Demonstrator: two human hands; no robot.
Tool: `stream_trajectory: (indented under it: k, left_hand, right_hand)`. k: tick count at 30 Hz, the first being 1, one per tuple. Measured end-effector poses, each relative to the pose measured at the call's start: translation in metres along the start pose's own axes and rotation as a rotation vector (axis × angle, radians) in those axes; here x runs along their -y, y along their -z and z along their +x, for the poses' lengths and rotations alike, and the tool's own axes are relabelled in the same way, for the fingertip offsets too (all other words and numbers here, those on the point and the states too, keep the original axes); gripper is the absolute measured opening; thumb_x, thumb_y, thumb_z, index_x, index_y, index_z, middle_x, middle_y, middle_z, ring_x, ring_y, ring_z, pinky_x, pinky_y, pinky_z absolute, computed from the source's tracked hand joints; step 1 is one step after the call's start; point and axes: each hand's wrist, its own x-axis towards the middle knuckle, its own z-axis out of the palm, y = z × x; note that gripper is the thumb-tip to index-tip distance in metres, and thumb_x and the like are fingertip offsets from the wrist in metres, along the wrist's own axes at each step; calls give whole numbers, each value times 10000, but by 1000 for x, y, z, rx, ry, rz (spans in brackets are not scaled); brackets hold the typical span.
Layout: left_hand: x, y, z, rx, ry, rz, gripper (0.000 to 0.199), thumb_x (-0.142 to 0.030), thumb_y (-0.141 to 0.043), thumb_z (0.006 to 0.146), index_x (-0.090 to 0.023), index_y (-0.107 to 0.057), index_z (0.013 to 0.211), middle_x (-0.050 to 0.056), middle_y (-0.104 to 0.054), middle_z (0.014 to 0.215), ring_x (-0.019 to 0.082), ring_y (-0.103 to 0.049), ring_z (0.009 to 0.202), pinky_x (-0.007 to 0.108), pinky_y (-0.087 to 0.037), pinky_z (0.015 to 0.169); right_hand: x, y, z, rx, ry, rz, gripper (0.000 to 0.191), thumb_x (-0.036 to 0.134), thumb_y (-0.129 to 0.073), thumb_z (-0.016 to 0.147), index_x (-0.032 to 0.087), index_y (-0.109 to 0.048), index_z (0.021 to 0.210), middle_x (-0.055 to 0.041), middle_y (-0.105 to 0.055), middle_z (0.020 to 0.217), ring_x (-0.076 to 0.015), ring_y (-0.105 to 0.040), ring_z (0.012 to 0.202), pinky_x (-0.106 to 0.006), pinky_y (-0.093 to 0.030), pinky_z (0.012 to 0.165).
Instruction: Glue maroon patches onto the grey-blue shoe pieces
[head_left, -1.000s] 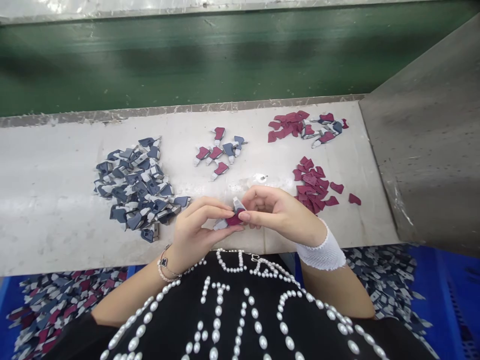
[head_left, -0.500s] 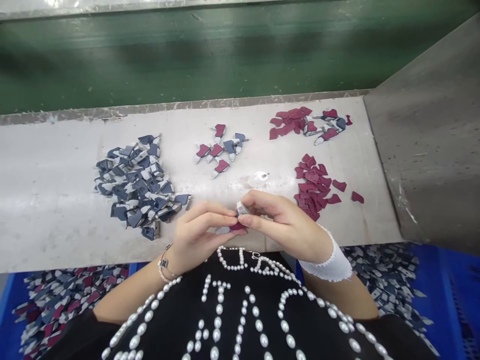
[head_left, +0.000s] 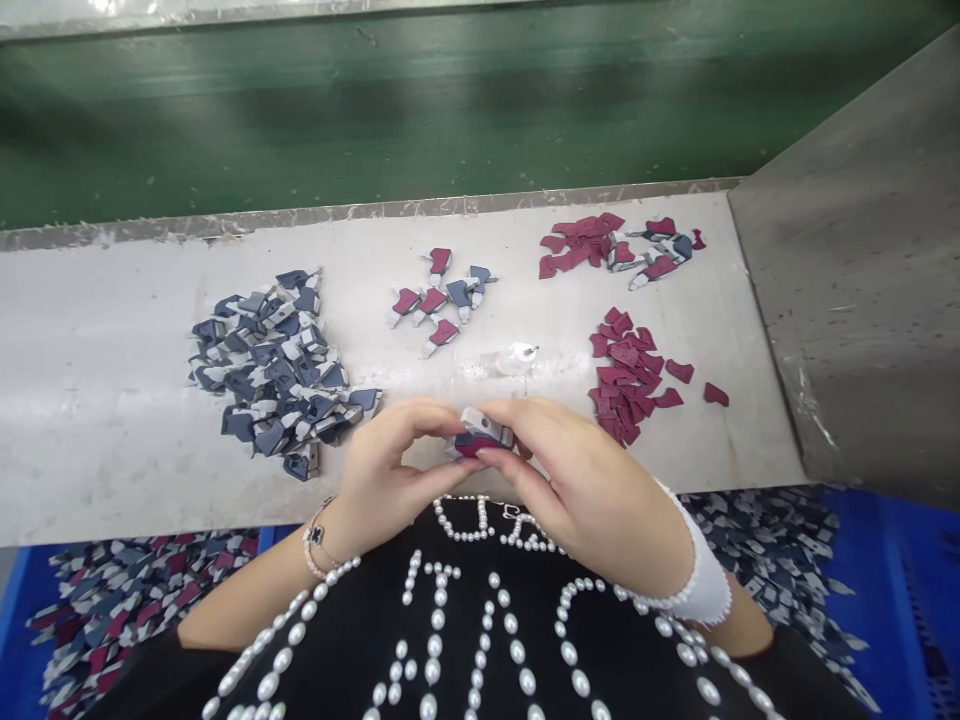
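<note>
Between my two hands is a small plastic part [head_left: 486,432], grey and dark blue with a maroon piece on its lower face. My left hand [head_left: 394,465] pinches its left end between thumb and fingers. On the other end, my right hand [head_left: 574,480] closes with thumb and index finger. Both hands are just above the table's near edge, close to my chest. To their left lies a heap of grey-and-blue plastic parts [head_left: 277,360]. A pile of maroon pieces [head_left: 630,375] is to the right.
Several parts, some with maroon faces [head_left: 433,300], lie mid-table [head_left: 112,400]. Farther right are more maroon pieces [head_left: 577,242] beside several parts [head_left: 660,262]. A metal panel [head_left: 862,270] bounds the right. Blue bins of parts [head_left: 150,600] stand below the near edge. A green surface [head_left: 375,110] runs behind.
The part has been turned, so its grey side and maroon edge now show more. My right hand has come lower and nearer, its fingers shifted around the part.
</note>
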Motion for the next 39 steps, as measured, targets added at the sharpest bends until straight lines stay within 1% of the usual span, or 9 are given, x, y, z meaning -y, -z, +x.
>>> stream_trajectory:
  k: [2,4,6,9,12,16,24,30,39]
  left_hand:
    - [-3,1,1,39,90,33,269,-197,-802,796,-218,-666,1028,25,-718,867,169,-687,781,304,-593,708]
    - [-7,2,2,63,124,55,212,-206,-803,792,-216,-682,966,10,-712,812,160,-673,727,291,-572,664]
    - [-10,3,5,79,157,37,165,-210,-818,772,-215,-682,865,-7,-700,756,152,-655,679,281,-548,620]
    - [-13,2,7,74,213,-52,199,-187,-838,736,-214,-642,761,-29,-680,705,142,-635,634,277,-537,593]
    - [-11,-1,7,66,227,-131,241,-168,-838,725,-211,-601,717,-29,-676,706,144,-634,634,288,-547,603]
    - [-7,-6,6,49,229,-141,248,-219,-841,737,-208,-593,725,-19,-665,710,147,-626,648,296,-545,613]
    - [-13,-1,8,143,230,-77,193,-157,-788,766,-195,-601,793,-33,-592,719,124,-552,668,270,-472,637]
    - [-17,0,4,127,243,-138,202,-177,-771,777,-196,-573,744,-29,-555,689,135,-500,645,285,-423,605]
    - [-19,-3,3,119,318,-191,234,-233,-779,801,-188,-566,715,-41,-540,663,119,-485,638,264,-417,616]
  right_hand:
    - [0,-2,-1,-14,4,-74,223,156,-484,1008,143,-598,1199,-105,-703,1016,-258,-643,946,-415,-531,814]
    - [1,-3,-2,-4,37,-129,247,132,-457,1008,120,-613,1199,-114,-707,1007,-268,-635,939,-428,-541,798]
    - [1,-2,-4,6,99,-162,273,106,-441,1003,100,-620,1209,-113,-709,994,-268,-624,926,-419,-549,769]
    - [3,0,-6,22,161,-203,308,64,-457,978,92,-618,1239,-110,-710,989,-262,-613,904,-401,-557,738]
    - [3,1,-8,17,192,-252,349,24,-449,953,108,-611,1252,-109,-716,1013,-256,-612,900,-399,-565,734]
    - [2,0,-7,25,174,-276,330,58,-429,975,132,-607,1243,-101,-710,970,-252,-615,894,-407,-573,740]
    - [4,0,-4,16,169,-147,356,95,-449,988,140,-567,1321,-96,-672,1019,-242,-599,922,-403,-558,789]
    - [6,1,-6,16,211,-96,325,67,-467,973,107,-600,1267,-89,-674,996,-224,-572,921,-366,-514,811]
    - [4,-1,-4,38,157,-62,306,50,-456,974,114,-613,1230,-79,-671,994,-224,-559,937,-367,-501,838]
